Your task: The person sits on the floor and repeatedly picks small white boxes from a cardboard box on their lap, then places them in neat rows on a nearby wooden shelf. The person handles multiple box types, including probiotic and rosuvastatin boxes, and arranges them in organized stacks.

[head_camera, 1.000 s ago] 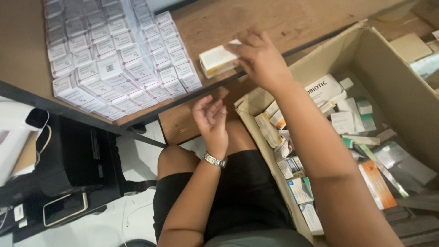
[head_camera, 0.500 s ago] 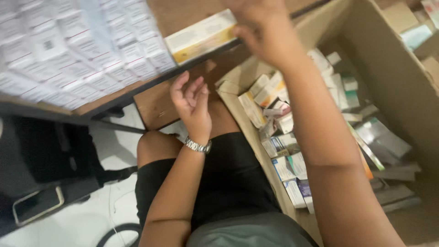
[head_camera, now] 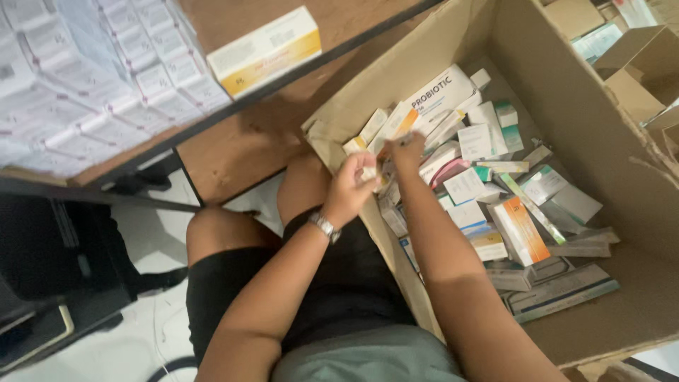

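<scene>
Right hand [head_camera: 408, 150] reaching into big brown cardboard carton [head_camera: 566, 92], fingers pinched on small pale medicine box [head_camera: 391, 126] near its left wall; left hand [head_camera: 351, 187] curled on carton's rim, grip unclear

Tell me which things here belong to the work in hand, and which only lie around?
In use:
- left hand and right hand, at the near edge of the large brown cardboard box
- small medicine cartons inside it

Lying about:
- white and yellow carton on the wooden table
- rows of white packets
</scene>
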